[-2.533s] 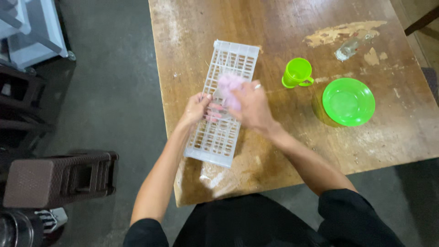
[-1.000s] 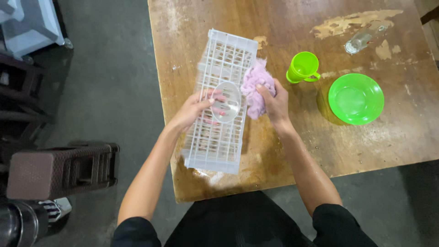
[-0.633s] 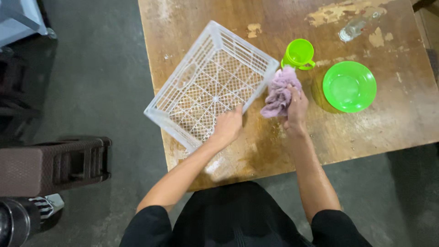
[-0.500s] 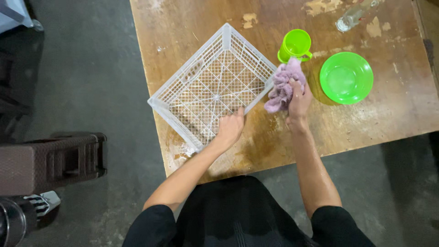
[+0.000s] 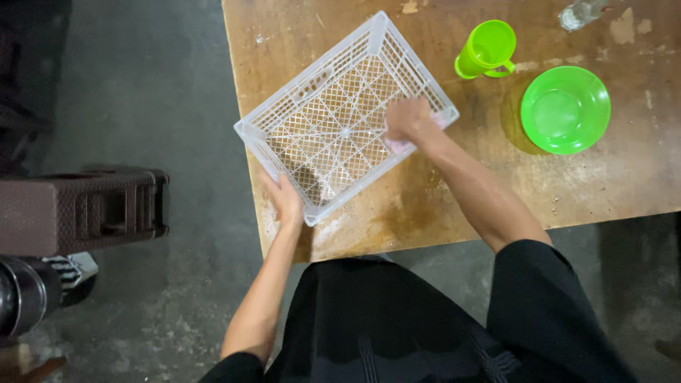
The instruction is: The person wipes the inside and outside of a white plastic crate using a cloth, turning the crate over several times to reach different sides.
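A white plastic lattice basket [image 5: 333,117] lies open side up on the wooden table [image 5: 440,206], at its left front corner. My left hand [image 5: 284,201] grips the basket's near left rim. My right hand [image 5: 408,117] is inside the basket at its right wall, pressing a pink cloth [image 5: 399,145] against the lattice floor. Only a small part of the cloth shows under my fingers.
A green mug [image 5: 486,48] and a green bowl [image 5: 565,109] stand on the table to the right of the basket. A clear glass object [image 5: 580,13] lies at the top edge. A brown plastic stool [image 5: 78,211] stands on the floor at left.
The basket was turned from standing on its side to lying open side up. My left hand moved to its near left rim. My right hand moved the cloth inside the basket.
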